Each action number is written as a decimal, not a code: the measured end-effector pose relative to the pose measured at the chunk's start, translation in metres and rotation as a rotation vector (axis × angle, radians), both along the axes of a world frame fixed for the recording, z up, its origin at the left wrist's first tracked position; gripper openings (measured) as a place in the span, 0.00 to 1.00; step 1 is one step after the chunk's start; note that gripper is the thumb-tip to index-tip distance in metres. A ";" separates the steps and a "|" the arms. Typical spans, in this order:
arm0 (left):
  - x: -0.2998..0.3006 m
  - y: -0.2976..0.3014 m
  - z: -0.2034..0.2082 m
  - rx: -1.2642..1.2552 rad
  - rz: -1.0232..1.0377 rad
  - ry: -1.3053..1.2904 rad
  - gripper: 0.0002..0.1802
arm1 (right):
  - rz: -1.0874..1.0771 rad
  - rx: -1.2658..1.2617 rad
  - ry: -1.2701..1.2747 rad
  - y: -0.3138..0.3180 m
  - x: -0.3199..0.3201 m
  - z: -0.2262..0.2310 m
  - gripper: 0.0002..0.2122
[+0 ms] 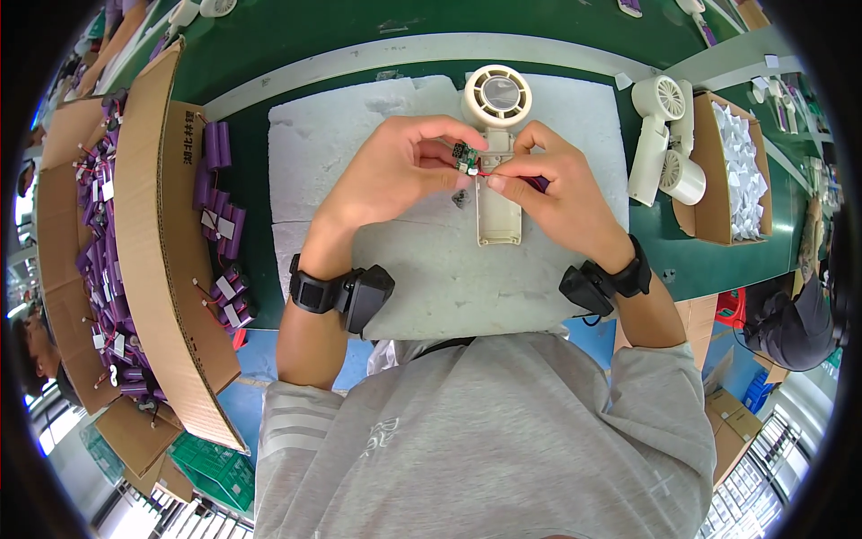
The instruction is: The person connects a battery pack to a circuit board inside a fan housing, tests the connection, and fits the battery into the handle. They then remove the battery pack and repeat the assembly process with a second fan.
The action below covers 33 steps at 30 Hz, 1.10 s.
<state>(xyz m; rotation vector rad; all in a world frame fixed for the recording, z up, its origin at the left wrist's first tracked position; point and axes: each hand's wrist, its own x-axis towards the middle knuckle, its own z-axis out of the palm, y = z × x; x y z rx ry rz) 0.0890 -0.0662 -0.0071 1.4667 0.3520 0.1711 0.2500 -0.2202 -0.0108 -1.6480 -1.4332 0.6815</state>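
Observation:
My left hand [388, 172] pinches a small green circuit board [466, 159] between thumb and fingers. Close beside it, the closed fingers of my right hand [567, 192] grip a thin red wire [486, 173] at the board's edge. A purple battery [537, 182] shows partly under that hand; the rest is hidden. Beneath both hands lies a cream handheld fan, its round slotted head [499, 92] pointing away from me. The hollow handle shell [499, 220] lies open toward me, its upper part covered by my fingers.
A white foam sheet [404, 283] lies under the work. On the left, a tall cardboard box [171, 242] holds many purple batteries, with several battery packs [224, 225] beside it. To the right are cream fan units [660, 135] and a box of white pieces [741, 171]. A person [795, 328] is beyond.

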 end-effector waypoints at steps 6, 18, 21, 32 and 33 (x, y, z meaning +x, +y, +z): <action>0.001 0.001 -0.004 0.004 0.017 -0.032 0.14 | -0.024 -0.032 0.010 0.000 -0.001 0.000 0.06; 0.005 -0.006 -0.001 0.447 0.071 -0.085 0.13 | -0.073 -0.092 0.151 0.002 0.003 -0.001 0.06; 0.007 -0.007 -0.007 0.339 0.114 -0.112 0.13 | -0.067 -0.095 0.171 0.002 0.004 0.000 0.06; 0.007 -0.009 -0.002 0.481 0.047 -0.145 0.12 | -0.048 -0.109 0.124 0.001 0.006 -0.001 0.06; 0.007 -0.009 -0.001 0.496 0.042 -0.124 0.12 | -0.051 -0.108 0.125 0.001 0.006 -0.001 0.06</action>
